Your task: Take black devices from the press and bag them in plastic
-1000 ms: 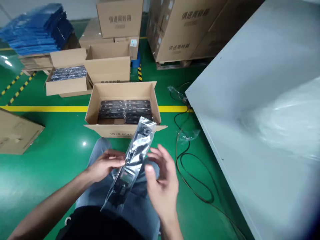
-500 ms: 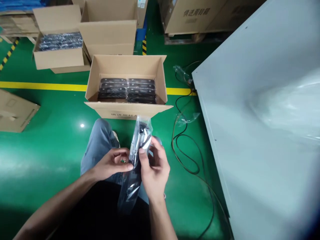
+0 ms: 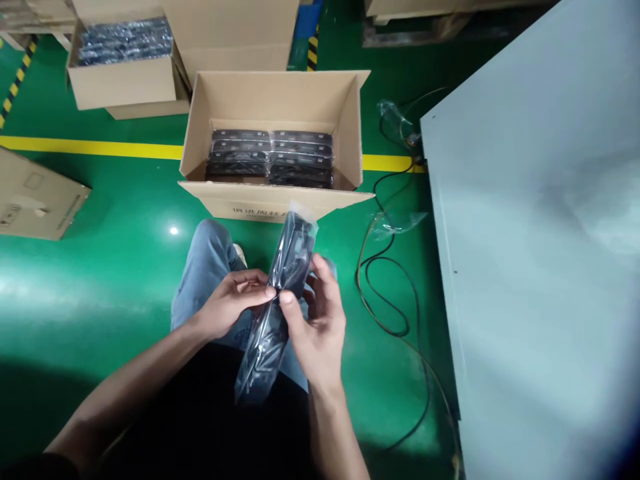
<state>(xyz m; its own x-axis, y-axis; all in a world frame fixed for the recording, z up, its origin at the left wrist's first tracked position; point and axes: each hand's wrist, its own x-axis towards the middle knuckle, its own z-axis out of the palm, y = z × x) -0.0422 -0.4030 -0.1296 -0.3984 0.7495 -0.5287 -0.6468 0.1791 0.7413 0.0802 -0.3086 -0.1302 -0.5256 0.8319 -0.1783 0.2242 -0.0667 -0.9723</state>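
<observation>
Green workshop floor (image 3: 100, 280) spreads under us, crossed by a yellow line. Our left hand (image 3: 233, 310) and right hand (image 3: 317, 327) both pinch the bagged black part (image 3: 280, 293) at its middle, above our knees, its clear sleeve slanting up toward the open carton (image 3: 273, 100) just ahead. That carton already holds two rows of the same bagged parts. We judge the bag is being checked or straightened; laying it in would call for a forward reach. Black cable (image 3: 390, 293) loops beside the grey surface (image 3: 540, 267).
</observation>
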